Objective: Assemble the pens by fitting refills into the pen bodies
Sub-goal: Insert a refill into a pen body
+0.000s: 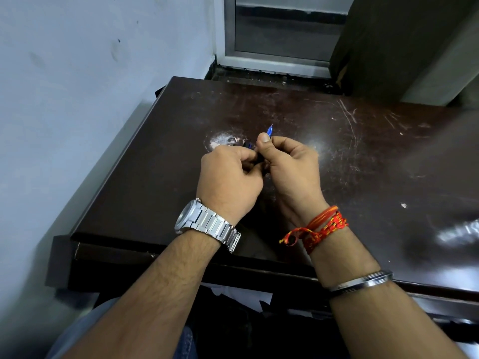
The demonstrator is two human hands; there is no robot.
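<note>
**Fitting step in hand: both hands meet over one pen.**
The right hand [290,164] has its grip closed, thumb and fingers pinching a blue pen [269,131] whose metal tip points away. The left hand [228,177], its grip likewise curled tight, holds a dark part [247,145] just beside it (barrel or cap, hard to tell, as fingers hide most of it). Both pieces are above the counter [363,151]. The next move probably calls for aligning them on one axis, then a straight push or twist.

left hand [230,174] touching right hand [290,164] over table [375,164] | pen [269,130] juts beyond right hand — wall [77,73] left
</note>
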